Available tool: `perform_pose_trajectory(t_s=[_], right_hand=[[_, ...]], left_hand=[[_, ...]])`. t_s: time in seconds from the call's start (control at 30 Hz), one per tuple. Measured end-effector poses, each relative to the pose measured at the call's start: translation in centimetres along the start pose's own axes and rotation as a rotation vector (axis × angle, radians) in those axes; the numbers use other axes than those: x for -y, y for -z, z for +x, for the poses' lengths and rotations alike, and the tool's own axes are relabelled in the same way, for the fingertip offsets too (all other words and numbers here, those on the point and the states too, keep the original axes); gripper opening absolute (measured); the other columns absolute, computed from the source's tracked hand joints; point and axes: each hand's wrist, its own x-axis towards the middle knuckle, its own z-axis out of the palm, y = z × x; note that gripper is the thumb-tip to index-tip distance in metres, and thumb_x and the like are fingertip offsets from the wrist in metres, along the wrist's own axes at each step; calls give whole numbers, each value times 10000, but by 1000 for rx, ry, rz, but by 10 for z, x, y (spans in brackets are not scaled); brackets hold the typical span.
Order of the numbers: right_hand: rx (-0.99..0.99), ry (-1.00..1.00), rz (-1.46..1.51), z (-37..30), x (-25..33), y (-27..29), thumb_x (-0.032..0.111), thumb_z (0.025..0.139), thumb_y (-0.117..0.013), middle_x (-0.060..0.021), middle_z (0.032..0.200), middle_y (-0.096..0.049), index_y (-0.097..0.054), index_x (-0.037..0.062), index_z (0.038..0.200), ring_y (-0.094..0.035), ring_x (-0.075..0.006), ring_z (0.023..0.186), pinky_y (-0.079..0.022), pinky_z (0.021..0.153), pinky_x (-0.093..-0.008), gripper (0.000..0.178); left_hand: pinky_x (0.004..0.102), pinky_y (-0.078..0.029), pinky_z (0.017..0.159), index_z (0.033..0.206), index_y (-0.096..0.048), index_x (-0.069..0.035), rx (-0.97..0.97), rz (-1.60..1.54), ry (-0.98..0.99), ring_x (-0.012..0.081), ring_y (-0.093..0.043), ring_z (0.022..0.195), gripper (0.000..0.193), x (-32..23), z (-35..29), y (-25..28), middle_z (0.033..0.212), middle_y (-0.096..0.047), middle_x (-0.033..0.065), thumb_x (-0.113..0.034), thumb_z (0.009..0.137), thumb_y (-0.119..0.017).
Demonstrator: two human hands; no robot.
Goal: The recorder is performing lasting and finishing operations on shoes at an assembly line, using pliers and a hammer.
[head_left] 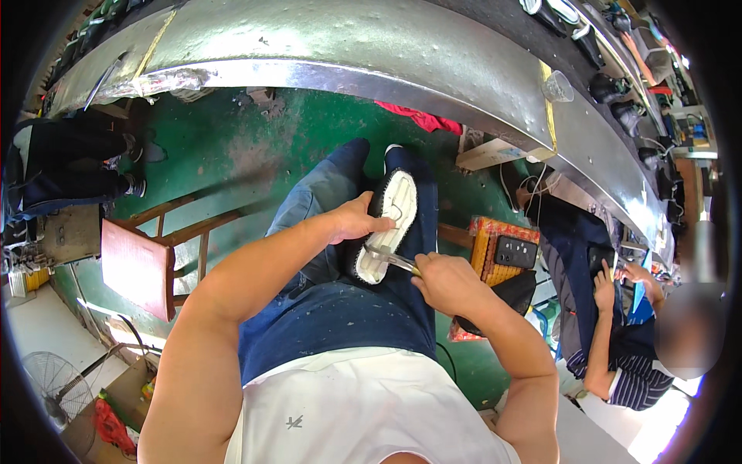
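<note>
Left hand (357,221), centre of frame: thumb pressed on the white face of a dark-edged shoe (392,237), other fingers partly hidden. Right hand (448,281): fingers closed around a metal tool (396,260), its head against the shoe's lower part. Beneath: blue trousers (328,317). Upper frame: metal-edged bench (325,39).

White top (363,402), dark mark (294,422); speckled blue trousers (332,329)

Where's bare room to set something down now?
Bare: the grey metal bench top between two yellow strips; the glossy brown chair seat, left. Crowded: the orange-and-red pad, right, under a black rectangular case; the lap, filled by left hand, white shoe sole, right hand and silver tool.
</note>
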Motion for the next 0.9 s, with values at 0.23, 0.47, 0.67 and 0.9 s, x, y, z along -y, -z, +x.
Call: perform_pose_trajectory(t_s=[0.23, 0.47, 0.67, 0.9], right_hand=[[-257, 12, 275, 10, -27, -66, 295, 920, -697, -165, 900, -693, -636, 46, 1029, -692, -380, 820, -541, 723, -477, 278], [112, -266, 849, -27, -37, -90, 277, 940, -703, -118, 791, -694, -645, 24, 975, -681, -271, 729, -519, 685, -390, 262], [237, -218, 859, -30, -51, -81, 248, 930, -716, -55, 751, -675, -654, 29, 952, -626, -135, 679, -492, 608, -326, 229], [61, -353, 1008, -47, -24, -43, 289, 1056, -514, -70, 816, -679, -610, 12, 1036, -629, -151, 719, -497, 587, -356, 293]], left_hand=[[362, -401, 1129, 1491, -349, 35, -51, -54, -54, 244, -531, 1320, 860, -5, -13, 5, 1406, -568, 179, -312, 862, -822], [385, -381, 1143, 1555, -230, 29, -133, 407, 4, 335, -503, 1368, 925, -25, -38, -27, 1454, -513, 253, -373, 903, -748], [466, -159, 1232, 1630, 39, -76, -200, 297, -327, 400, -148, 1530, 1135, 41, -47, -48, 1639, -146, 246, -441, 879, -730], [414, -202, 1232, 1635, 102, -161, -249, 298, -155, 384, -199, 1511, 1188, 31, -46, -61, 1615, -165, 253, -280, 845, -776]])
